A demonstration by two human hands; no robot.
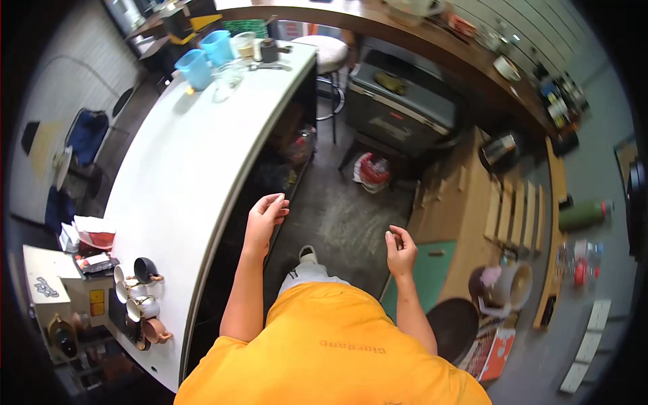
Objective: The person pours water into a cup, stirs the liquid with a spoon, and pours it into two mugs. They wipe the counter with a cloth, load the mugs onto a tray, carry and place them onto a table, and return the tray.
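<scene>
My left hand [267,219] hangs in the air beside the edge of the long white counter [179,155], its fingers loosely curled together; whether anything small is between them cannot be made out. Over the floor [344,223], near the green cabinet door [428,270], is my right hand [401,250], with thumb and fingers bent towards each other and a gap between them. It holds nothing visible. The two hands are well apart and touch neither furniture nor each other.
Blue cups [194,67] and glasses stand at the counter's far end, several mugs [143,308] at its near left. A dark cooler box [401,98] is ahead, a red-and-white bag [372,170] below it. A wooden rack [516,212] and pitcher [499,287] are at right.
</scene>
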